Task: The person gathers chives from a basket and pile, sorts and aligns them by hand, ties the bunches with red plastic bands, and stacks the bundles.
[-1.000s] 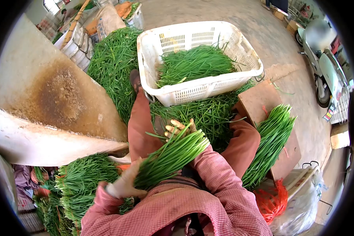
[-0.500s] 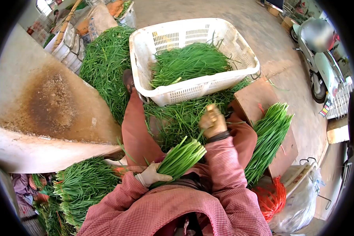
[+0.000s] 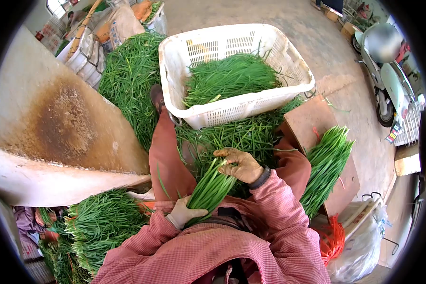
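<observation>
At left, we see stacked greens (image 3: pixel 102 227). Next, the left hand (image 3: pixel 187 213) is wrapped around 1 bunch of green stalks (image 3: pixel 210 193), between the 2 legs (image 3: pixel 170 158). The right hand (image 3: pixel 241 165) bends its fingers at the bunch's pale ends; we cannot tell whether they pinch any. Farther right, 1 bundle (image 3: pixel 327 165) lies on a brown board (image 3: pixel 308 119).

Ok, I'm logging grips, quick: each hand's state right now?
Left hand: closed around the green bunch.
Right hand: partly curled at the bunch's upper end; cannot tell whether it grips.
</observation>
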`<state>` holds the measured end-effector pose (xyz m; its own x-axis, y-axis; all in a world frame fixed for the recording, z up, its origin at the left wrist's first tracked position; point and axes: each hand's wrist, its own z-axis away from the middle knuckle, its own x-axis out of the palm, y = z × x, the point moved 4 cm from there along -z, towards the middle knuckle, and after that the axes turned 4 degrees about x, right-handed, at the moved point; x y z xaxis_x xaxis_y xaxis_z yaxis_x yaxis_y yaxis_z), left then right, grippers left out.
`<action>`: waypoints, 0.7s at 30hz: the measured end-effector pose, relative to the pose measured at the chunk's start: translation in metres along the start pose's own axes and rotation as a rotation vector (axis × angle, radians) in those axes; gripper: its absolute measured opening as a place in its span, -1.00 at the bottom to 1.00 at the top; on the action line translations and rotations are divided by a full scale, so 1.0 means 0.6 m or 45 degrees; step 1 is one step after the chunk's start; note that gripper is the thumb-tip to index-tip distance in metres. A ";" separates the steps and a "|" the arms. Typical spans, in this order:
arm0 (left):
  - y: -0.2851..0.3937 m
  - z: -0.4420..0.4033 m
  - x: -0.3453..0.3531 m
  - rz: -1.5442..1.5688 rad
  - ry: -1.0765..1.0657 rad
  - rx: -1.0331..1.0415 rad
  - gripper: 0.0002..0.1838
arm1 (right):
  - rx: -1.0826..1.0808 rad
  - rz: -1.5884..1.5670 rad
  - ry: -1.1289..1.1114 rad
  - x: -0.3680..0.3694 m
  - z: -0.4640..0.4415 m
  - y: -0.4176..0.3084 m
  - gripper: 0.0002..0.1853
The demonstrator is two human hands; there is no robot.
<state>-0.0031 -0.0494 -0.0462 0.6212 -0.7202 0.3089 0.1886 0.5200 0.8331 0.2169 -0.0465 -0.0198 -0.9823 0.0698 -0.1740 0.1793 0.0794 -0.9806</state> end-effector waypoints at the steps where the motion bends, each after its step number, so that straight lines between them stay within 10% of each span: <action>1: -0.006 0.000 -0.003 0.047 -0.006 -0.035 -0.43 | 0.019 -0.622 0.040 -0.001 -0.004 0.004 -0.88; 7: 0.013 0.013 0.001 0.386 -0.119 -0.117 -0.51 | 0.380 0.100 0.919 -0.227 0.047 0.037 -0.63; 10: 0.014 0.004 -0.003 0.423 -0.135 -0.095 -0.53 | 0.146 0.111 0.285 -0.100 0.087 0.057 -0.16; 12: 0.012 -0.002 0.004 0.419 -0.217 -0.111 -0.50 | 0.307 -0.761 -0.009 0.017 0.077 0.051 -0.11; 14: 0.004 -0.007 0.005 0.313 -0.177 -0.133 -0.48 | 0.448 -1.575 0.063 0.074 0.025 -0.013 -0.25; 21: 0.039 0.019 -0.023 0.102 -0.218 -0.156 -0.42 | 0.292 -1.469 -0.092 0.059 -0.044 -0.092 -0.47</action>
<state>-0.0161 -0.0323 -0.0257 0.5015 -0.7364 0.4541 0.2410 0.6230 0.7441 0.1738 -0.0223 0.0305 -0.5585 0.0163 0.8293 -0.8243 -0.1227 -0.5527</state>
